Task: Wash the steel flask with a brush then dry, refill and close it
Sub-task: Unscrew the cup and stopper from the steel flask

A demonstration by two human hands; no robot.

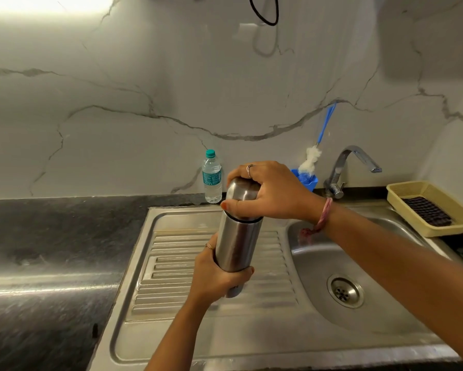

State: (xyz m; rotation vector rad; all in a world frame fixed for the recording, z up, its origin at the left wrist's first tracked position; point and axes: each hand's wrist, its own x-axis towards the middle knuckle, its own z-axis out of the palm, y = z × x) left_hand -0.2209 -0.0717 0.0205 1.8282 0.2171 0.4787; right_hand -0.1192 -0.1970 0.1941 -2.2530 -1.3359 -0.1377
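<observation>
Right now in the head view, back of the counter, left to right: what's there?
Water bottle → blue holder with the bottle brush → tap → yellow basket. The flask, held in front, is left out.

Left hand (216, 274) gripping steel flask (237, 242), right hand (267, 191) clasping its cap (242, 195), above sink (265, 330)

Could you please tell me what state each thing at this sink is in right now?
Steel flask: upright, cap on
Left hand: grips flask base
Right hand: grips cap
Water bottle: capped
Brush: upright in blue holder
Tap: no water running
</observation>
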